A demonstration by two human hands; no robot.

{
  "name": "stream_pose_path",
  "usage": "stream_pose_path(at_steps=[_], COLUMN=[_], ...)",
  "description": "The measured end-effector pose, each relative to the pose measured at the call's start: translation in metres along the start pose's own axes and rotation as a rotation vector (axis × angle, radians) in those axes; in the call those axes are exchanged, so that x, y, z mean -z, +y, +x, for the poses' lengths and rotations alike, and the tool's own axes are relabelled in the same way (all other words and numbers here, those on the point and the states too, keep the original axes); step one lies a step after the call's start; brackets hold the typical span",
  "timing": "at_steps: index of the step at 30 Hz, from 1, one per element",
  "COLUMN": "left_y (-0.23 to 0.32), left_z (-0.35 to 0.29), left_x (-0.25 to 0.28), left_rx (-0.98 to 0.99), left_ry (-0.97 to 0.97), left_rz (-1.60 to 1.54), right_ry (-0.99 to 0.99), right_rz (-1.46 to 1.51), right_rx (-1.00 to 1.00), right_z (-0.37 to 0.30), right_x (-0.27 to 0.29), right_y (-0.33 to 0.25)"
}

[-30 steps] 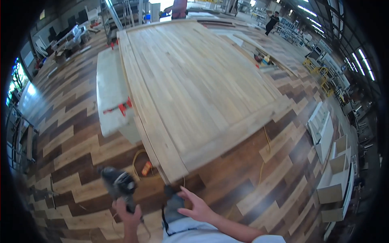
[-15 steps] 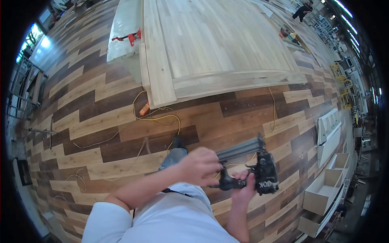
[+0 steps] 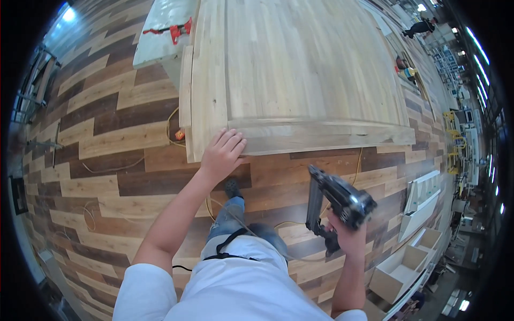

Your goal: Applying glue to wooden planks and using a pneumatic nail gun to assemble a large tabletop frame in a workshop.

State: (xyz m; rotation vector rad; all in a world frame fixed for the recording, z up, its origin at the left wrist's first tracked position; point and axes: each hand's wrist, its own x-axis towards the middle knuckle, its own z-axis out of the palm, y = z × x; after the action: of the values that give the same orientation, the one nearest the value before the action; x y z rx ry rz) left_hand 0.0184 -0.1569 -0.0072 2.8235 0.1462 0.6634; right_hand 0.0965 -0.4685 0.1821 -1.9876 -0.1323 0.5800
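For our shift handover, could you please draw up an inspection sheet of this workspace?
Surface: plank-patterned floor in mixed light and dark tones.
Job's things: pale wooden panel, with a raised border along its near edge; black nail gun, held clear of the panel.
Clutter: small orange item on the floor by the panel's near-left corner, kind unclear; red clamp beside the panel's left edge.
Grips: left grip rests on the panel's near-left corner; right grip holds the nail gun.
Cables: yellow cord on the floor; its ends cannot be traced.
Surroundings: open pale boxes at right; person in dark clothes farther off.
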Motion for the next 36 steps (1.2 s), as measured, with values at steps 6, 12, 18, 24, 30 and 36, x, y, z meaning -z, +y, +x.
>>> stream_pose_path(at_steps=[6,12,18,24,30,36], left_y=[-0.003,-0.003,-0.004,-0.002,-0.002,-0.002], left_z=[0.003,0.006,0.003,0.006,0.007,0.005], left_x=[0.005,0.01,0.008,0.009,0.007,0.008], left_rx=[0.058,0.096,0.102,0.116,0.105,0.119], left_ry=[0.009,-0.024,0.019,0.031,0.062,0.074], left_rz=[-0.11,-0.12,-0.125,-0.15,-0.137,-0.152], right_ry=[-0.383,-0.59,-0.666,-0.697,-0.696,-0.595], right_rz=[-0.358,-0.626,-0.768,-0.79,-0.88,-0.878], right_rx=[0.094,0.094,0.11,0.163,0.154,0.123], right_z=[0.091,0.13,0.136,0.134,0.131,0.138], right_x=[-0.065,-0.108,-0.12,-0.124,-0.128,-0.128], right_y=[-0.046,-0.069,-0.085,-0.087,-0.09,-0.093])
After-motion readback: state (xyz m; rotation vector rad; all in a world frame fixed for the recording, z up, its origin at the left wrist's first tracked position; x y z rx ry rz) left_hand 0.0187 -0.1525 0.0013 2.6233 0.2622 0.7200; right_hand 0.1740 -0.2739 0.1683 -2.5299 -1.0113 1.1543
